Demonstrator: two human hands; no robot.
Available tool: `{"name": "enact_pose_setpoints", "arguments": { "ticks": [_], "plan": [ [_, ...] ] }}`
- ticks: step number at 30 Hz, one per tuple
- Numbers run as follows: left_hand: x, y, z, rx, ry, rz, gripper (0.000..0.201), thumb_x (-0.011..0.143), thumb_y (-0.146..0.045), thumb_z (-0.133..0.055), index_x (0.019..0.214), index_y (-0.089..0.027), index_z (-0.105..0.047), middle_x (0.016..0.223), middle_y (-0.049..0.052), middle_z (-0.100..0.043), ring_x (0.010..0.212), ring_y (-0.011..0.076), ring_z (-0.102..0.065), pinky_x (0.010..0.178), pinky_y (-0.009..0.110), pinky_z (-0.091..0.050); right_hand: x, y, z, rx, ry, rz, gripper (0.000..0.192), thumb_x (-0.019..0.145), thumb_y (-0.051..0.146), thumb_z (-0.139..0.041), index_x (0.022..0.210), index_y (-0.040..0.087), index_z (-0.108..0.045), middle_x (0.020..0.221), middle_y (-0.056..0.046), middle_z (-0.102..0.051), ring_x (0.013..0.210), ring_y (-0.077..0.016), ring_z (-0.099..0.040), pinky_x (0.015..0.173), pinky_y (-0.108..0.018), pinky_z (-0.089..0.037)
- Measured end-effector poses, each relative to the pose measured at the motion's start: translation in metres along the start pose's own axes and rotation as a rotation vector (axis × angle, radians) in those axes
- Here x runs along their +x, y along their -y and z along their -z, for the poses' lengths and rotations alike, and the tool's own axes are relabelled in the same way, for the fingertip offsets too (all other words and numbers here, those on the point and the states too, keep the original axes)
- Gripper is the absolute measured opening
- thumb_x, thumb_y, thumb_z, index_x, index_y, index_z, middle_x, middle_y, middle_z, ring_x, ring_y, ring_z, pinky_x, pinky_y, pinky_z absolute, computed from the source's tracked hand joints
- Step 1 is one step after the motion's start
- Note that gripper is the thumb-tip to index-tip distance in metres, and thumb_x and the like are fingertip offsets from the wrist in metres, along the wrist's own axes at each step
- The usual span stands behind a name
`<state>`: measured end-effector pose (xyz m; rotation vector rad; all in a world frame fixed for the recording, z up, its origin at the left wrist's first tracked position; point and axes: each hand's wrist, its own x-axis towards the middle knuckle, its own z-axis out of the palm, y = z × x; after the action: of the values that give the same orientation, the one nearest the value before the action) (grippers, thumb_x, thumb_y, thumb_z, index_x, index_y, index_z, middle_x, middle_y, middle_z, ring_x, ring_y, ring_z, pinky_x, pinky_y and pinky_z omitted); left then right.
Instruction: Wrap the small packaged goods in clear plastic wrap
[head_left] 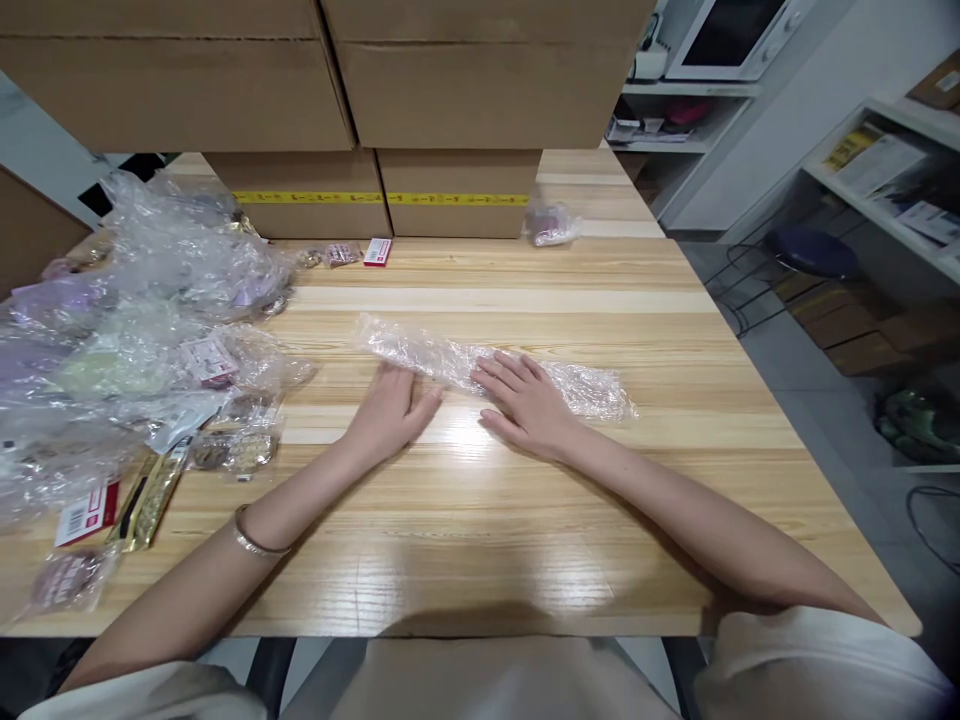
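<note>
A long, flattened strip of clear plastic wrap (pixel 431 353) lies slantwise across the wooden table in front of me. My right hand (pixel 525 400) rests flat on its middle, fingers stretched out and spread a little. At the near edge of the strip, toward its left end, is my left hand (pixel 394 405), with the thumb held apart. The tips of the left fingers are tucked at or under the plastic and partly hidden. That hand looks open, with no firm grip showing.
Crumpled clear bags (pixel 187 250) with small packets heap up on the left. Stacked cardboard boxes (pixel 465 95) stand at the back, banded with yellow tape (pixel 457 199). A red-and-white card (pixel 377 252) and a small wrapped item (pixel 551 225) lie before them. A blue stool (pixel 814 252) stands right.
</note>
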<state>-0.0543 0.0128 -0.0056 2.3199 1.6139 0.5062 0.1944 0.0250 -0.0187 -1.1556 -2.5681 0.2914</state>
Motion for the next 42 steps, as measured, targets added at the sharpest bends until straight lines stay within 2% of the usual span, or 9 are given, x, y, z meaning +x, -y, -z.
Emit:
{"name": "enact_pose_setpoints", "arguments": {
  "ticks": [3, 6, 10, 12, 19, 26, 33, 37, 42],
  "plan": [
    [0.013, -0.024, -0.006, -0.162, 0.039, -0.128, 0.052, 0.101, -0.048, -0.038, 0.134, -0.01, -0.051, 0.141, 0.02, -0.055, 0.136, 0.0314, -0.048, 0.114, 0.051, -0.038, 0.001, -0.004, 0.002, 0.047, -0.021, 0.013, 0.047, 0.103, 0.04, -0.038, 0.145, 0.02, -0.046, 0.153, -0.007, -0.047, 0.147, -0.0267, -0.032, 0.121, -0.053, -0.02],
    [0.02, -0.052, -0.021, -0.159, 0.047, -0.237, 0.066, 0.101, -0.05, -0.038, 0.151, -0.009, -0.03, 0.159, 0.021, -0.031, 0.151, 0.0291, -0.025, 0.123, 0.048, -0.025, -0.009, -0.006, 0.014, 0.079, -0.066, -0.023, 0.037, 0.101, 0.03, -0.039, 0.13, 0.014, -0.057, 0.132, -0.014, -0.063, 0.126, -0.0277, -0.054, 0.109, -0.049, -0.039],
    [0.023, -0.071, -0.035, -0.085, 0.095, -0.303, 0.071, 0.102, -0.052, -0.034, 0.156, -0.007, -0.02, 0.164, 0.019, -0.02, 0.154, 0.0262, -0.011, 0.126, 0.046, -0.016, -0.051, 0.01, 0.042, -0.094, -0.158, -0.171, 0.028, 0.099, 0.026, -0.041, 0.102, 0.013, -0.067, 0.098, -0.015, -0.069, 0.091, -0.0269, -0.063, 0.08, -0.041, -0.05],
    [0.024, -0.074, -0.037, -0.042, 0.132, -0.327, 0.07, 0.103, -0.052, -0.032, 0.155, -0.006, -0.023, 0.163, 0.018, -0.023, 0.154, 0.0269, -0.01, 0.126, 0.046, -0.014, -0.078, 0.021, 0.05, -0.17, -0.085, -0.205, 0.031, 0.1, 0.027, -0.041, 0.092, 0.014, -0.068, 0.088, -0.012, -0.069, 0.079, -0.0243, -0.063, 0.075, -0.038, -0.05],
    [0.025, -0.083, -0.041, 0.08, 0.166, -0.354, 0.06, 0.103, -0.05, -0.035, 0.153, -0.016, -0.036, 0.159, 0.015, -0.035, 0.152, 0.0319, -0.02, 0.124, 0.053, -0.014, -0.107, 0.004, 0.022, -0.384, -0.043, -0.402, 0.063, 0.1, 0.053, -0.035, 0.128, 0.002, -0.059, 0.121, -0.026, -0.067, 0.116, -0.0393, -0.06, 0.098, -0.053, -0.044],
    [0.026, -0.084, -0.051, 0.123, 0.086, -0.371, 0.056, 0.101, -0.048, -0.042, 0.15, -0.021, -0.043, 0.156, 0.017, -0.04, 0.149, 0.0354, -0.026, 0.121, 0.057, -0.021, -0.072, -0.018, 0.011, 0.029, -0.084, -0.409, 0.06, 0.102, 0.053, -0.025, 0.133, 0.008, -0.051, 0.102, -0.02, -0.071, 0.099, -0.0362, -0.065, 0.086, -0.052, -0.049],
    [0.028, -0.078, -0.053, 0.139, 0.079, -0.401, 0.05, 0.099, -0.04, -0.047, 0.143, -0.018, -0.051, 0.153, 0.016, -0.044, 0.148, 0.034, -0.03, 0.122, 0.054, -0.021, -0.037, -0.019, 0.007, 0.06, -0.204, -0.185, 0.078, 0.099, 0.054, -0.037, 0.156, 0.004, -0.018, 0.158, -0.026, -0.032, 0.148, -0.0326, -0.029, 0.118, -0.054, -0.029],
    [0.024, -0.077, -0.047, 0.144, 0.067, -0.432, 0.042, 0.096, -0.037, -0.051, 0.131, -0.015, -0.061, 0.134, 0.016, -0.061, 0.137, 0.0321, -0.046, 0.121, 0.052, -0.026, -0.028, -0.025, 0.007, -0.025, -0.066, -0.035, 0.07, 0.1, 0.053, -0.035, 0.153, 0.007, -0.032, 0.159, -0.021, -0.032, 0.151, -0.03, -0.022, 0.121, -0.052, -0.025],
    [0.02, -0.072, -0.027, 0.145, -0.012, -0.553, 0.035, 0.094, -0.028, -0.046, 0.113, -0.01, -0.069, 0.111, 0.019, -0.071, 0.12, 0.0331, -0.061, 0.102, 0.047, -0.048, -0.026, -0.025, 0.007, -0.106, 0.017, 0.062, 0.074, 0.098, 0.059, -0.039, 0.151, 0.007, -0.037, 0.16, -0.021, -0.03, 0.152, -0.0323, -0.019, 0.121, -0.055, -0.024]
  ]
}}
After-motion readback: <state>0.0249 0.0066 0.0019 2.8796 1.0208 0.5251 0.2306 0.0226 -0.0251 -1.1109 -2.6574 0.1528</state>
